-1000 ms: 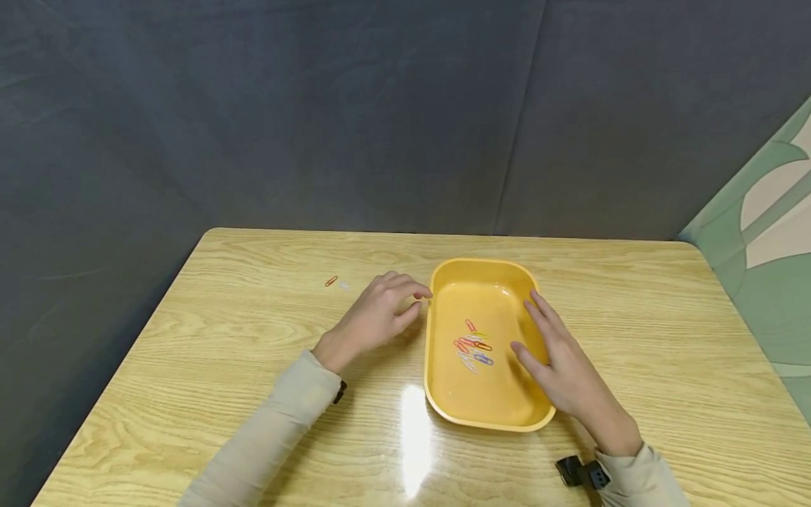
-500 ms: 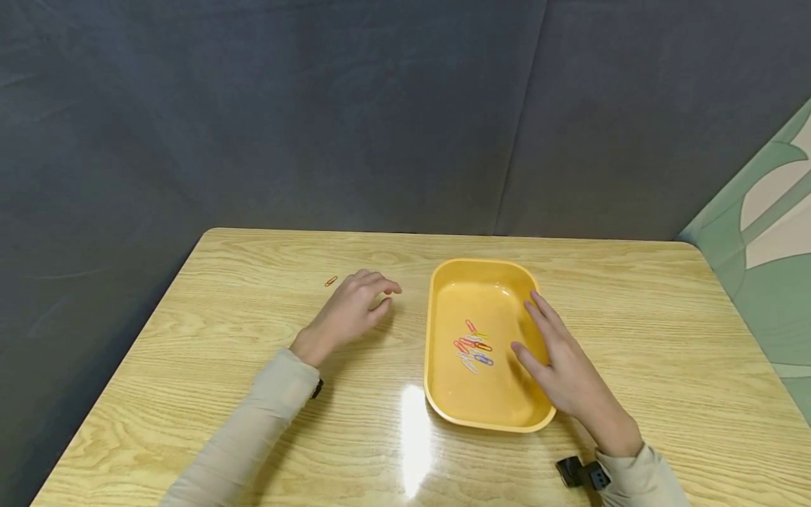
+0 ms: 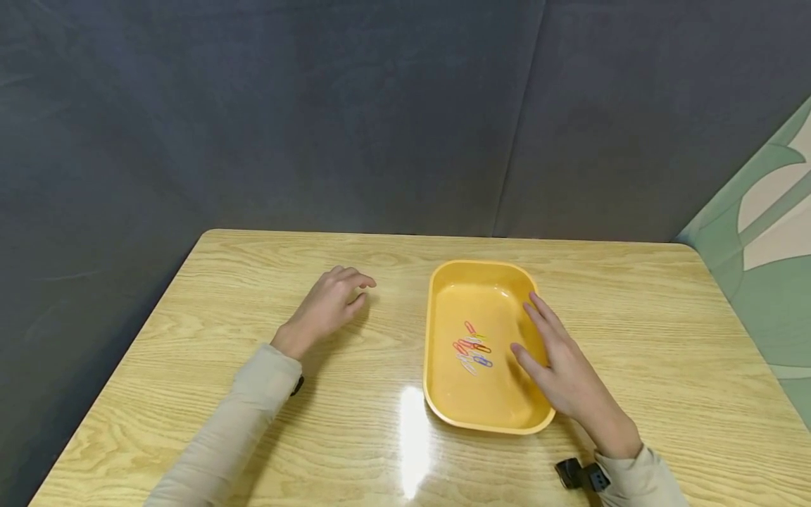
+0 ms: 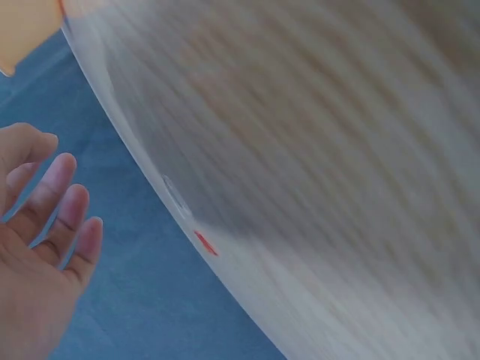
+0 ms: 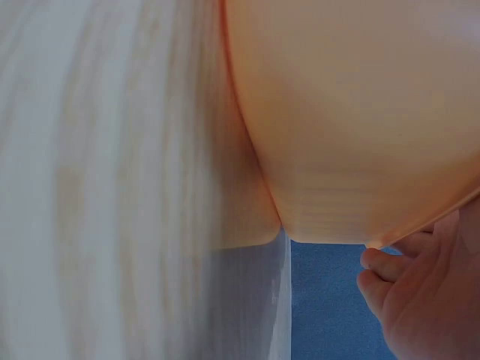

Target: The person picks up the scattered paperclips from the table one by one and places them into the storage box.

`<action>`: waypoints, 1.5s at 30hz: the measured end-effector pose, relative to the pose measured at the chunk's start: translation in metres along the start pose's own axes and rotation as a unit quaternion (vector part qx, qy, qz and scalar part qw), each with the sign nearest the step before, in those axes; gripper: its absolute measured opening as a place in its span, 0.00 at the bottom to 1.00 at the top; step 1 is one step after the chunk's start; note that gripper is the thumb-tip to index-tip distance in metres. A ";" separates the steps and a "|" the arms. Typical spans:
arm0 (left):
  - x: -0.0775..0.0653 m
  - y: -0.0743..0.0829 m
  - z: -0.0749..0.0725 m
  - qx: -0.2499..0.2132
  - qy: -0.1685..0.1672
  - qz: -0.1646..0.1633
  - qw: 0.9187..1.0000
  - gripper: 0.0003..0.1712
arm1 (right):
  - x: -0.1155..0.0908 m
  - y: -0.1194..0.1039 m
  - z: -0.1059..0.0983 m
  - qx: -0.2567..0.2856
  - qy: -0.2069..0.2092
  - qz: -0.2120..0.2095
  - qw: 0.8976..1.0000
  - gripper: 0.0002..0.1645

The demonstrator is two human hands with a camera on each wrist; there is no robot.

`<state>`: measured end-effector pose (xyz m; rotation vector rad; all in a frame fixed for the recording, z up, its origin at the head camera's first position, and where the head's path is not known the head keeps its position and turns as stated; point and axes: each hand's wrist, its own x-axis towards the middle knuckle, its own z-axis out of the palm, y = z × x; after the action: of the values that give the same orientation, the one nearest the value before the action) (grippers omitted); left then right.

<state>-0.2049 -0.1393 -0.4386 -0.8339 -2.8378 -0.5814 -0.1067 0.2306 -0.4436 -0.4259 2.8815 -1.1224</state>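
Observation:
My left hand (image 3: pixel 324 304) hovers over the table's left half, palm turned inward, its fingers loosely bent with nothing between them. In the left wrist view, a red paper clip (image 4: pixel 205 243) and a white paper clip (image 4: pixel 177 198) lie on the table past the fingertips; the hand hides both in the head view. My right hand (image 3: pixel 560 362) rests at the right rim of a yellow tray (image 3: pixel 428 352), fingers extended and thumb apart over the inside. Several colored paper clips (image 3: pixel 483 349) lie loosely grouped on the tray's floor, among them a blue paper clip (image 3: pixel 483 362).
The wooden table (image 3: pixel 633 317) carries the tray right of center. Behind it hangs a dark cloth (image 3: pixel 355 127), with a green patterned panel (image 3: pixel 773 282) at the right. A black wrist device (image 3: pixel 581 474) sits at the right cuff.
My left hand has drawn away from the tray's left rim and moved left, now covering the two loose clips from the head view. The right hand and tray have stayed put.

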 end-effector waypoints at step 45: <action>-0.004 -0.033 -0.008 0.026 -0.125 -0.134 0.983 0.14 | -0.001 0.001 0.001 0.001 0.005 -0.004 1.000 0.44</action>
<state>-0.2196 -0.1696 -0.4426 -0.5526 -3.2101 -0.4583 -0.1065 0.2311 -0.4454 -0.4347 2.8902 -1.1304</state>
